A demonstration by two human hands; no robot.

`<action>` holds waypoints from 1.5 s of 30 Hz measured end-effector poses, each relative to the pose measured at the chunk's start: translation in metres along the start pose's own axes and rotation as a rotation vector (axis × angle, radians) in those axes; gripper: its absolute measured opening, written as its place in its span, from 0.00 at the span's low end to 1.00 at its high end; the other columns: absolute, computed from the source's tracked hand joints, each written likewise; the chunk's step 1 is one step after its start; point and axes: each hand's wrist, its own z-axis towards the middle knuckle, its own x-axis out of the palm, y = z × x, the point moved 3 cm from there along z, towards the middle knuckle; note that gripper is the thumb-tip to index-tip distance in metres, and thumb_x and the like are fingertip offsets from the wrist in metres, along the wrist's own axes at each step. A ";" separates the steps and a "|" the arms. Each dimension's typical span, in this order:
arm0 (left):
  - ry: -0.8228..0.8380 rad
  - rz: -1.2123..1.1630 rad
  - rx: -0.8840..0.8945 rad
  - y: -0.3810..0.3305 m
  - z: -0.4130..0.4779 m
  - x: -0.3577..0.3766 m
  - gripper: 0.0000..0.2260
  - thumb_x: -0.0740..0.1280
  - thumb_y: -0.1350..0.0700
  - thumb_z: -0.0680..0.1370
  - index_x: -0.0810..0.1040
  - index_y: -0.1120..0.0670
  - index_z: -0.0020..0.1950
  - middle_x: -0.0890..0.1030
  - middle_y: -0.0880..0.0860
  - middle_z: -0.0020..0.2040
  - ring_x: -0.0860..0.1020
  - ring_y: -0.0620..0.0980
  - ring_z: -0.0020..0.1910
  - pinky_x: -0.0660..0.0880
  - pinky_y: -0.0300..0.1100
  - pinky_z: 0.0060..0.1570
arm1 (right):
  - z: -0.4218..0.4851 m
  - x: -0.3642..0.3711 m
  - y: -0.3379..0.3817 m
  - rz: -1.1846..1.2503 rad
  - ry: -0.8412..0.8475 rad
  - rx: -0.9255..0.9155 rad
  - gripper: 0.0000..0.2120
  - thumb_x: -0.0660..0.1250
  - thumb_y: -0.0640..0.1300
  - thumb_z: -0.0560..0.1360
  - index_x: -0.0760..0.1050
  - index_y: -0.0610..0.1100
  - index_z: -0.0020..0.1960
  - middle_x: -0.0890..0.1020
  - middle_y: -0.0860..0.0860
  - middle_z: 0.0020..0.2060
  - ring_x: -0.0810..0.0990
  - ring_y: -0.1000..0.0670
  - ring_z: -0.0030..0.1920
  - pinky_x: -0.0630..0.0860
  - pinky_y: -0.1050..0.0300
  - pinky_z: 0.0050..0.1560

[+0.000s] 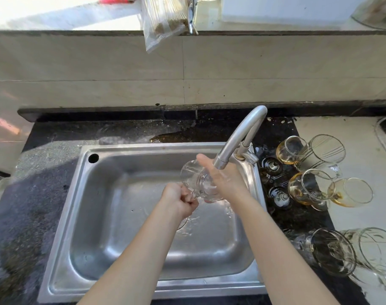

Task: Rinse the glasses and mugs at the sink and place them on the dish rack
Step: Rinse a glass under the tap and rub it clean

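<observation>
A clear glass mug [195, 178] lies tilted on its side over the steel sink [121, 216], just under the faucet spout [219, 165]. My left hand [180, 200] is closed around the mug's handle. My right hand [220, 179] lies flat against the mug's far side, fingers straight and pointing up-left; whether it reaches inside the mug I cannot tell. Water splashes in the basin below. Several used glasses and mugs with amber dregs [308, 188] lie on the counter to the right of the sink. No dish rack is in sight.
Two more clear glass mugs [333, 252] lie on their sides at the lower right. The faucet base [246, 151] stands at the sink's back right corner. A plastic bag [161, 20] hangs over the ledge above. The dark stone counter [33, 194] runs left of the sink.
</observation>
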 end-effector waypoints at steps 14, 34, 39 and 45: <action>0.095 0.328 0.267 0.007 -0.012 0.049 0.11 0.52 0.64 0.81 0.70 0.58 0.41 0.68 0.51 0.25 0.63 0.47 0.24 0.65 0.33 0.21 | -0.018 -0.022 -0.067 0.784 -0.019 0.312 0.21 0.63 0.52 0.74 0.76 0.38 0.61 0.83 0.41 0.41 0.79 0.45 0.34 0.76 0.57 0.31; -0.157 0.701 0.551 -0.001 0.008 0.029 0.07 0.59 0.61 0.77 0.77 0.60 0.47 0.79 0.58 0.43 0.76 0.59 0.40 0.70 0.42 0.37 | -0.007 -0.010 -0.025 0.104 -0.202 -0.020 0.24 0.70 0.53 0.66 0.78 0.46 0.60 0.80 0.54 0.54 0.78 0.52 0.54 0.76 0.53 0.55; -0.182 0.950 0.940 -0.013 -0.009 0.019 0.10 0.57 0.53 0.79 0.73 0.58 0.47 0.76 0.56 0.48 0.74 0.56 0.49 0.69 0.48 0.47 | 0.009 -0.010 -0.012 0.183 -0.096 0.154 0.08 0.64 0.46 0.76 0.80 0.44 0.51 0.78 0.51 0.37 0.76 0.47 0.37 0.78 0.50 0.40; -0.081 0.949 1.192 -0.002 -0.019 -0.007 0.24 0.53 0.47 0.81 0.83 0.55 0.38 0.82 0.48 0.43 0.76 0.43 0.46 0.71 0.43 0.48 | 0.008 0.004 -0.006 -0.006 -0.054 0.206 0.10 0.62 0.50 0.78 0.75 0.45 0.42 0.78 0.47 0.39 0.80 0.45 0.36 0.82 0.48 0.32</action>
